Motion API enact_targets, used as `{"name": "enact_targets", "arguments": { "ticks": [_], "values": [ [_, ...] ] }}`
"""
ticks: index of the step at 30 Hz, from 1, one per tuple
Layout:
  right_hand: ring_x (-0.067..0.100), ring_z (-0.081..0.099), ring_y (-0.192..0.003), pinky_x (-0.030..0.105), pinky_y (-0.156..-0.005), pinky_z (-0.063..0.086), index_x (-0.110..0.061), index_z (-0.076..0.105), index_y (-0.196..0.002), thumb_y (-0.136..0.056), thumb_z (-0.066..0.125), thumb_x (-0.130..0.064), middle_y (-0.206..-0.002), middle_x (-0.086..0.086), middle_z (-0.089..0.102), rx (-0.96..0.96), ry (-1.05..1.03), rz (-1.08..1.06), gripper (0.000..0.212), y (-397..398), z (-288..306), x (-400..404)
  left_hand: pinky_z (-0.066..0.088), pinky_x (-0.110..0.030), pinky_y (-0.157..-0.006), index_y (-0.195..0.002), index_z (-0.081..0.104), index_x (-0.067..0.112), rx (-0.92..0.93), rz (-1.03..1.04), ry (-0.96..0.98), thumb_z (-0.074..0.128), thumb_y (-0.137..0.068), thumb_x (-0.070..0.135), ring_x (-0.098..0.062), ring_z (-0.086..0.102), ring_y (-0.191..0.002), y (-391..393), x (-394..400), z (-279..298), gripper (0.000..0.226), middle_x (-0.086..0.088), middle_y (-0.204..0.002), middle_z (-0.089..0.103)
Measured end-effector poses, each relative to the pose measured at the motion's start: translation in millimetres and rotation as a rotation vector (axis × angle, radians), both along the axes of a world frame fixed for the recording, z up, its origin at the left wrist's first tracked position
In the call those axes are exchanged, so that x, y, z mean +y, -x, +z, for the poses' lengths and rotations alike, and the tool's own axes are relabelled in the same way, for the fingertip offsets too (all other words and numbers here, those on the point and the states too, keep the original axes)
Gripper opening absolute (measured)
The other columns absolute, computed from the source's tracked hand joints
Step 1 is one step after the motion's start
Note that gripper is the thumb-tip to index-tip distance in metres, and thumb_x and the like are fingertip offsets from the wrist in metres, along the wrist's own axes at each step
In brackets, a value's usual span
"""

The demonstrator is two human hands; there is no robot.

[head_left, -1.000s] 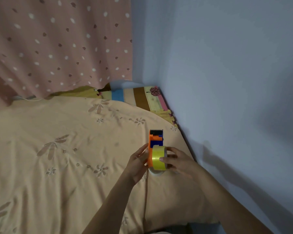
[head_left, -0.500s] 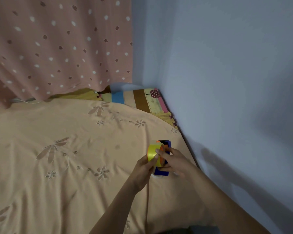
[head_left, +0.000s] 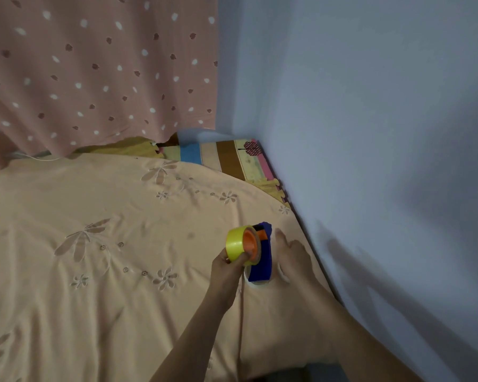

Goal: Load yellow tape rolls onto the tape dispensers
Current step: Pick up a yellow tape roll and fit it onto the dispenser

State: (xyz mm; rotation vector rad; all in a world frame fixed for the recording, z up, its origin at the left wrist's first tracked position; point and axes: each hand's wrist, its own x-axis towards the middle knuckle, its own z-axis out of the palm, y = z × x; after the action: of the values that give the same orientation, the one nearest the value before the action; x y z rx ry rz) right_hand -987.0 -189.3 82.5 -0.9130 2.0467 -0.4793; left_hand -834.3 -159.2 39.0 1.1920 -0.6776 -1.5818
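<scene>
Since half a second ago the right hand has let go and drawn off to the right, its fingers now spread and loose, holding nothing, just beside the tape dispenser. From the head view, the left hand alone carries the load: its grip is closed around the yellow tape roll, which sits on the dispenser's orange hub. Blue dispenser body hangs to the right of that grip, above the peach flowered bed cover. A whitish ring shows under the dispenser; what it is cannot be told. Beyond the grip lie a striped pillow and a dotted pink curtain.
</scene>
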Motion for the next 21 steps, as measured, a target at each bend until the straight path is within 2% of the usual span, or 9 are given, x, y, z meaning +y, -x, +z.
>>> {"name": "enact_targets", "arguments": {
  "ticks": [2,3,5,7,9,11,15,18,21],
  "values": [
    [0.022,0.065,-0.082,0.029,-0.061,0.051,-0.004,0.056,-0.126,-0.091,0.039,-0.071,-0.108,0.012,0.070,-0.029,-0.105,-0.008,0.078,-5,-2,4,0.058,-0.034,-0.090,-0.117,0.073,0.014,0.039,0.000,0.003,0.079,-0.076,0.021,-0.021,0.073,-0.104,-9,-2,-2,0.042,-0.009,-0.111,0.077],
    [0.023,0.069,-0.084,0.029,-0.063,0.055,-0.005,0.055,-0.128,-0.091,0.044,-0.070,-0.108,0.012,0.071,-0.179,-0.181,-0.032,0.075,-10,-3,6,0.057,-0.034,-0.092,-0.118,0.073,0.015,0.042,-0.004,0.004,0.078,-0.078,0.021,-0.021,0.072,-0.106,-11,-2,-3,0.041,-0.008,-0.113,0.077],
    [0.033,0.076,-0.088,0.040,-0.075,0.063,-0.004,0.054,-0.123,-0.091,0.060,-0.058,-0.111,0.019,0.071,-0.536,-0.230,-0.123,0.062,-22,-3,10,0.058,-0.028,-0.084,-0.116,0.074,0.016,0.030,-0.019,0.013,0.078,-0.079,0.021,-0.019,0.074,-0.102,-12,1,-3,0.038,-0.008,-0.110,0.078],
    [0.036,0.078,-0.077,0.043,-0.069,0.065,0.002,0.056,-0.115,-0.093,0.068,-0.033,-0.103,0.024,0.072,-0.633,-0.170,-0.138,0.043,-31,-3,13,0.059,-0.022,-0.075,-0.112,0.075,0.014,0.009,-0.041,0.032,0.079,-0.075,0.025,-0.019,0.075,-0.093,-11,7,-5,0.038,-0.011,-0.103,0.079],
    [0.032,0.077,-0.064,0.037,-0.056,0.062,0.006,0.059,-0.106,-0.093,0.065,-0.010,-0.093,0.023,0.071,-0.592,-0.100,-0.137,0.021,-41,-6,15,0.058,-0.021,-0.074,-0.113,0.073,0.011,-0.003,-0.052,0.027,0.078,-0.077,0.022,-0.017,0.075,-0.090,-12,15,-7,0.038,-0.012,-0.104,0.079],
    [0.031,0.076,-0.061,0.035,-0.053,0.061,0.006,0.061,-0.100,-0.090,0.064,0.000,-0.091,0.024,0.071,-0.567,-0.074,-0.144,0.012,-48,-12,16,0.057,-0.018,-0.075,-0.117,0.071,0.008,-0.032,-0.062,0.004,0.075,-0.084,0.016,-0.014,0.073,-0.093,-19,22,-8,0.034,-0.013,-0.108,0.078],
    [0.034,0.076,-0.061,0.041,-0.061,0.064,0.000,0.063,-0.092,-0.085,0.067,-0.001,-0.079,0.020,0.075,-0.435,-0.072,-0.043,0.008,-59,-21,17,0.057,-0.021,-0.085,-0.122,0.070,0.012,-0.148,-0.103,0.004,0.071,-0.090,0.013,-0.017,0.072,-0.104,-41,32,-3,0.033,-0.007,-0.113,0.077],
    [0.034,0.076,-0.059,0.048,-0.073,0.064,-0.004,0.067,-0.088,-0.086,0.061,-0.005,-0.070,0.014,0.076,-0.331,0.008,0.140,0.006,-73,-24,12,0.053,-0.023,-0.086,-0.123,0.067,0.013,-0.150,-0.025,-0.057,0.072,-0.090,0.020,-0.009,0.070,-0.094,-62,38,7,0.033,-0.005,-0.112,0.075],
    [0.028,0.074,-0.055,0.038,-0.059,0.065,-0.006,0.067,-0.093,-0.087,0.064,-0.008,-0.082,0.011,0.074,-0.203,0.079,0.355,0.007,-97,-20,11,0.057,-0.036,-0.097,-0.123,0.065,0.004,-0.127,0.138,-0.169,0.073,-0.090,0.021,-0.023,0.070,-0.107,-85,48,19,0.038,-0.016,-0.119,0.073]
  ]
}}
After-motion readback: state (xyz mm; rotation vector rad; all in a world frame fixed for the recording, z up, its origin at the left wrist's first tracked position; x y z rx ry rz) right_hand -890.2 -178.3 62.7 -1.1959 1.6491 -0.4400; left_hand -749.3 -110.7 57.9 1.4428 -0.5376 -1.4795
